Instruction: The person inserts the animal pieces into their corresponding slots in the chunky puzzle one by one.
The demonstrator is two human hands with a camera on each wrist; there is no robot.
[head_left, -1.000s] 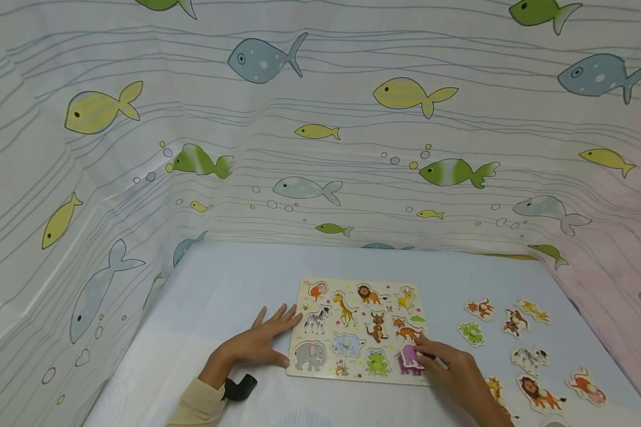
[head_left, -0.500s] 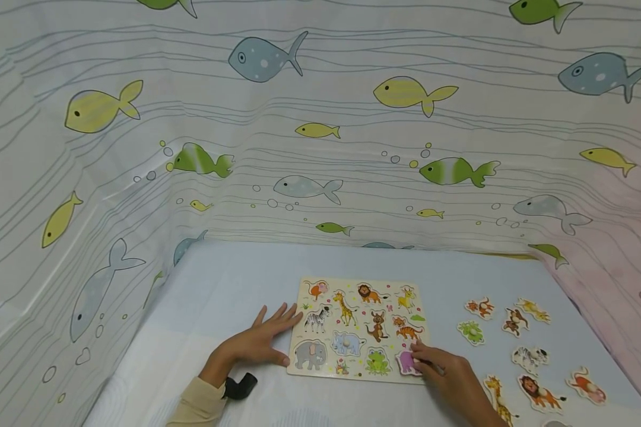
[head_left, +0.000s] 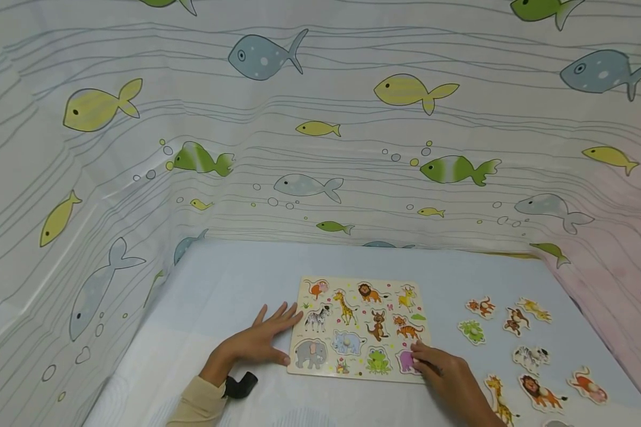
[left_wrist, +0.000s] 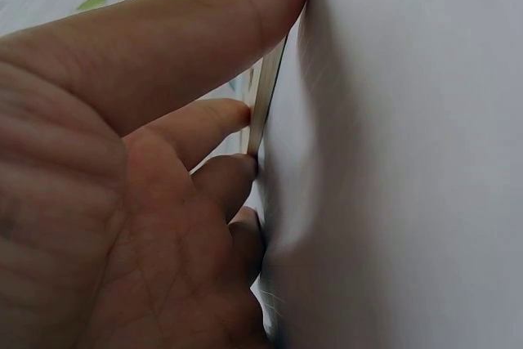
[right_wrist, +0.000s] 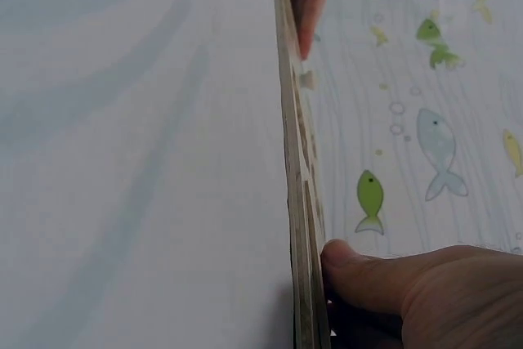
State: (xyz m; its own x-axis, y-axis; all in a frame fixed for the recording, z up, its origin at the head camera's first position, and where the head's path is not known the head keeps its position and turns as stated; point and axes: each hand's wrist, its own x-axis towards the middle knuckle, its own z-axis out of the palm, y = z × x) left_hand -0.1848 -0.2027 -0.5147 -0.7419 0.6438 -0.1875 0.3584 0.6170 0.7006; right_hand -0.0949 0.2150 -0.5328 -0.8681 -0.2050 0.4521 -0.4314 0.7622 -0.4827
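A wooden animal peg puzzle board (head_left: 352,365) lies on the table. At its lower right corner my right hand (head_left: 451,373) holds a purple hippo puzzle piece (head_left: 406,360) by fingers and thumb. The piece lies over the purple picture there; in the right wrist view its edge (right_wrist: 310,222) stands slightly proud of the board. My fingertips hide its right side. With fingers spread, my left hand (head_left: 256,343) rests at the board's left edge, fingertips touching it. A blue rhino piece (head_left: 347,343) with a knob sits in the board.
Loose pieces lie right of the board: a frog (head_left: 471,332), a zebra (head_left: 531,359), a lion (head_left: 542,391), a giraffe (head_left: 499,400), a monkey (head_left: 587,385) and several others. A fish-patterned curtain (head_left: 310,160) surrounds the table (head_left: 235,273).
The hippo piece, at first offset above its picture, has come down and shifted slightly over it with my right hand. My left hand has stayed in place.
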